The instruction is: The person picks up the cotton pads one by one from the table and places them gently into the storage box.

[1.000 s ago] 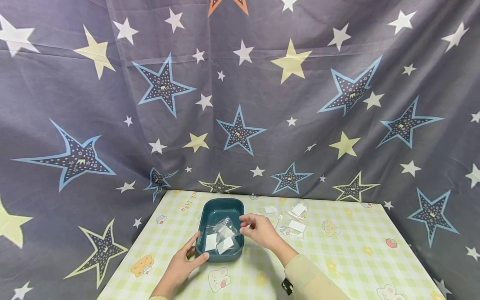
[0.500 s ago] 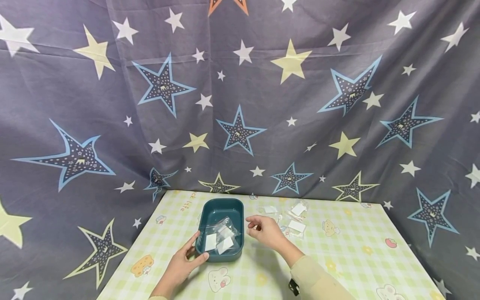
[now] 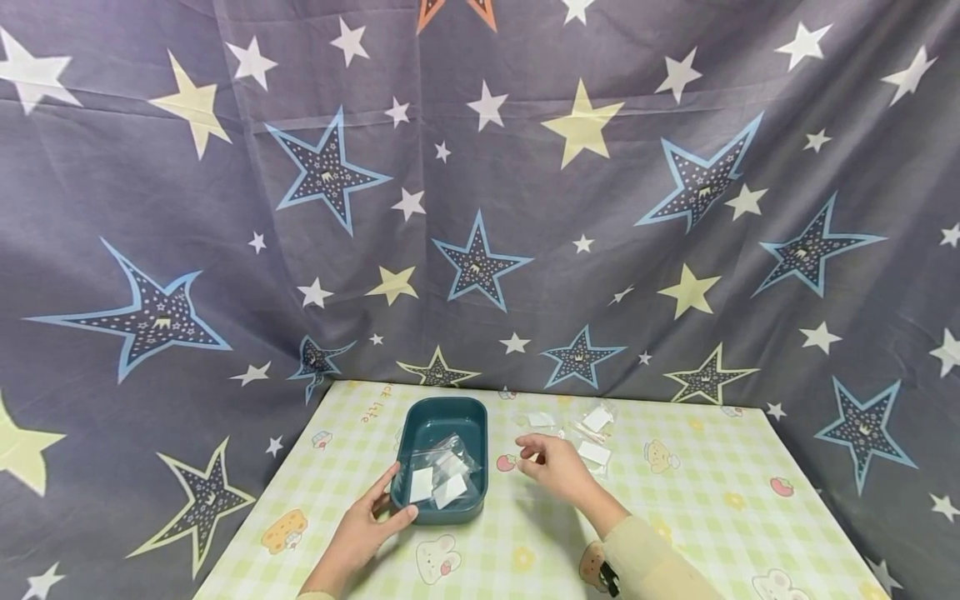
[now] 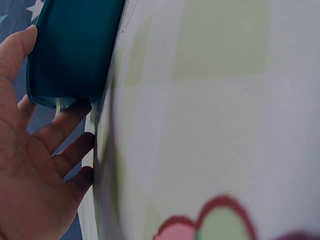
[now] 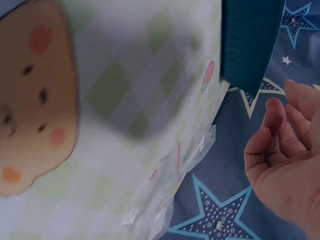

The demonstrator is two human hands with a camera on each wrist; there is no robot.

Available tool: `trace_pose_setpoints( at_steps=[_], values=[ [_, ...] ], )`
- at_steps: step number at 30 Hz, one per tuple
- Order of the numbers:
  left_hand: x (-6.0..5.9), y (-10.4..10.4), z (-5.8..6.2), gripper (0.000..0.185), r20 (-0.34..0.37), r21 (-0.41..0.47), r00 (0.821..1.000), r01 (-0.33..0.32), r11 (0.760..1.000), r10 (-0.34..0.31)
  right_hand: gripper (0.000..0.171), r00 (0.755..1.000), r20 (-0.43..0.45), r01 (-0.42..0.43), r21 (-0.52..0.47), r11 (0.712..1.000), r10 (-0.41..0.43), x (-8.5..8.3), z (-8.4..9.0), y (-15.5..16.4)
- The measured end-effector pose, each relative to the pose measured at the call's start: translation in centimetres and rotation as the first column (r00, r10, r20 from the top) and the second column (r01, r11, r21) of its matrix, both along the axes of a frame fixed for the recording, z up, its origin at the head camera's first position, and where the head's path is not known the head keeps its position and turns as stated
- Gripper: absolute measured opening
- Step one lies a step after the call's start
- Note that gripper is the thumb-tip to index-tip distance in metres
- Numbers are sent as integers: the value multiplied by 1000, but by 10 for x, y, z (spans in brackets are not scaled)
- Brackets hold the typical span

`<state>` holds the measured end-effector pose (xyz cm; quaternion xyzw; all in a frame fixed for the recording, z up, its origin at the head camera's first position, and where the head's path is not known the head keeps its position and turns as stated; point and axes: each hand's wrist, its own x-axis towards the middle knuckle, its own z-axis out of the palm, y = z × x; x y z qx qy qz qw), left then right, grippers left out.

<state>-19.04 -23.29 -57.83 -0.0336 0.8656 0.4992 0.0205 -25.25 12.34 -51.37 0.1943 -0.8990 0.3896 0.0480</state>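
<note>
A dark teal tray (image 3: 444, 403) sits on the checked tablecloth and holds several clear packets with white cards (image 3: 438, 481). My left hand (image 3: 384, 510) grips the tray's near left corner, thumb on the rim and fingers along the side; the left wrist view shows the left hand (image 4: 35, 150) against the tray (image 4: 75, 50). My right hand (image 3: 538, 456) hovers just right of the tray, fingers loosely curled and holding nothing. More clear packets (image 3: 594, 435) lie just beyond it. In the right wrist view the right hand (image 5: 282, 155) is empty, with a clear packet (image 5: 167, 197) and the tray (image 5: 250, 40) nearby.
The table (image 3: 705, 508) carries a yellow-green checked cloth with cartoon prints. A grey star-patterned curtain (image 3: 480, 208) hangs close behind and around the table's sides.
My right hand has drawn away from the tray's right rim and moved rightward, toward the packets on the table. The left hand and the tray have stayed put.
</note>
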Motion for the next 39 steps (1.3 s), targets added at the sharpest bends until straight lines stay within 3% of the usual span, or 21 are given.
trace_pose_setpoints(
  at_steps=[8,22,39],
  values=[
    [0,0,1,87,7,0,1000,-6,1000,6,32,997,-24,72,10,997,-72,-1,-5,26],
    [2,2,2,88,4,12,1000,-12,1000,12,34,982,-77,184,128,975,-175,5,-13,77],
    [1,1,2,89,-2,-3,1000,-11,1000,11,36,963,-5,267,178,947,-270,9,-25,120]
  ],
)
